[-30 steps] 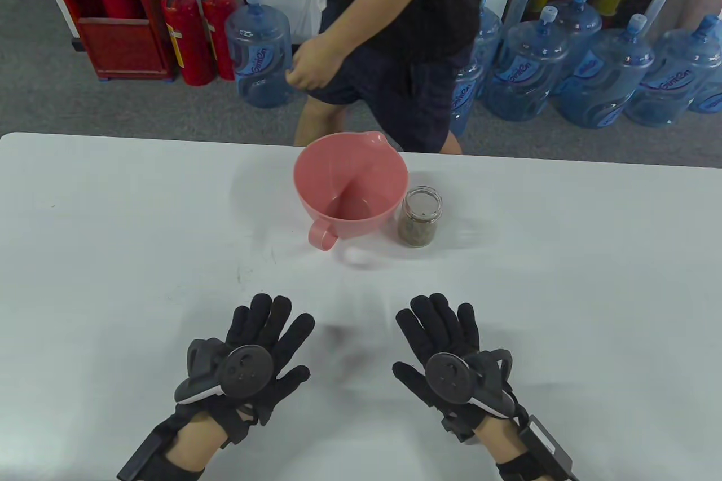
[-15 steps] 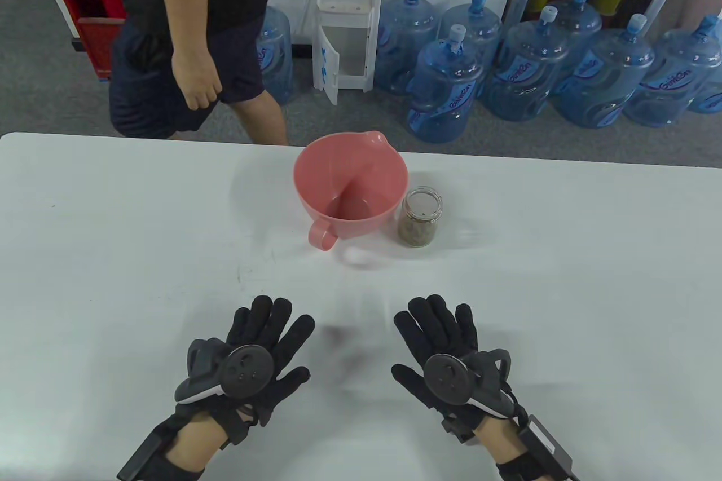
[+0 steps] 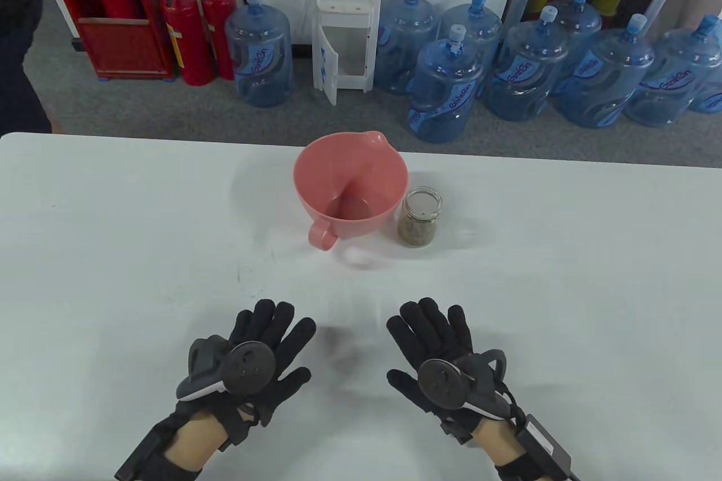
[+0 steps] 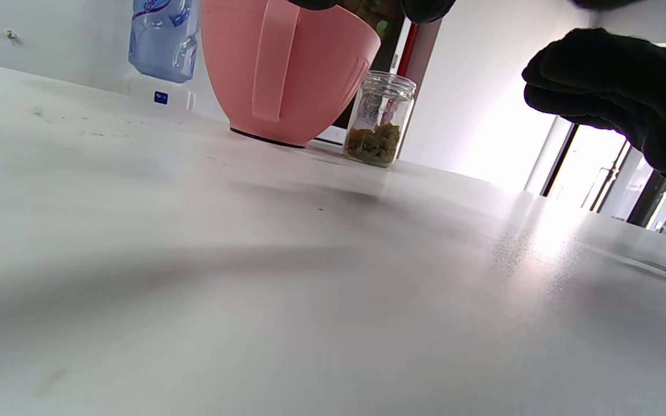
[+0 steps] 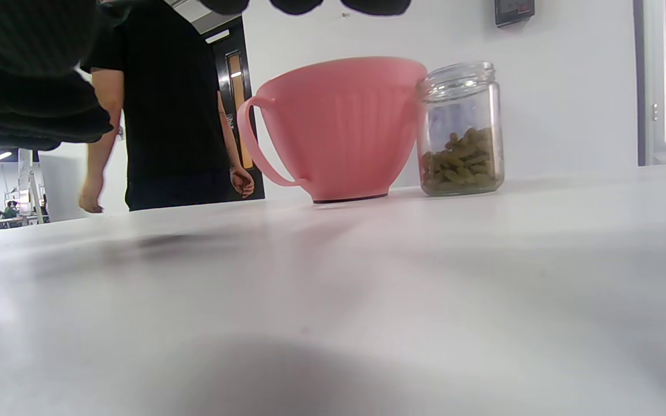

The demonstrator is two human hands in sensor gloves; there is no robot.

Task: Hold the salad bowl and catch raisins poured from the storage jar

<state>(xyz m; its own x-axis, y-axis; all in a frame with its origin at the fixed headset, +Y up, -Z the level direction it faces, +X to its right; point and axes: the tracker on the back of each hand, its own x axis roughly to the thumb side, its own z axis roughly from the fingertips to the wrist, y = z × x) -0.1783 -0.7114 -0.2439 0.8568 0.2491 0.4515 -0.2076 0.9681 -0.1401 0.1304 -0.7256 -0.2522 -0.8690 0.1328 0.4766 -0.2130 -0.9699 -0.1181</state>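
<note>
A pink salad bowl (image 3: 350, 182) with a handle and spout stands upright at the far middle of the white table (image 3: 113, 233). It is empty. It also shows in the left wrist view (image 4: 287, 69) and the right wrist view (image 5: 339, 127). A lidless glass storage jar (image 3: 419, 217) partly filled with greenish raisins stands just right of the bowl, and shows in both wrist views (image 4: 380, 118) (image 5: 463, 130). My left hand (image 3: 265, 351) and right hand (image 3: 434, 345) are open, fingers spread, palms down near the table's front, well short of both objects and holding nothing.
Beyond the far table edge stand several blue water bottles (image 3: 524, 72), a white water dispenser (image 3: 347, 13), red fire extinguishers (image 3: 189, 32) and a red cabinet (image 3: 107, 7). A person in black (image 3: 20, 35) is at the far left edge.
The person behind the table has walked left, now nearly out of view. Both my hands have slid slightly back toward the front edge. Bowl and jar have not moved.
</note>
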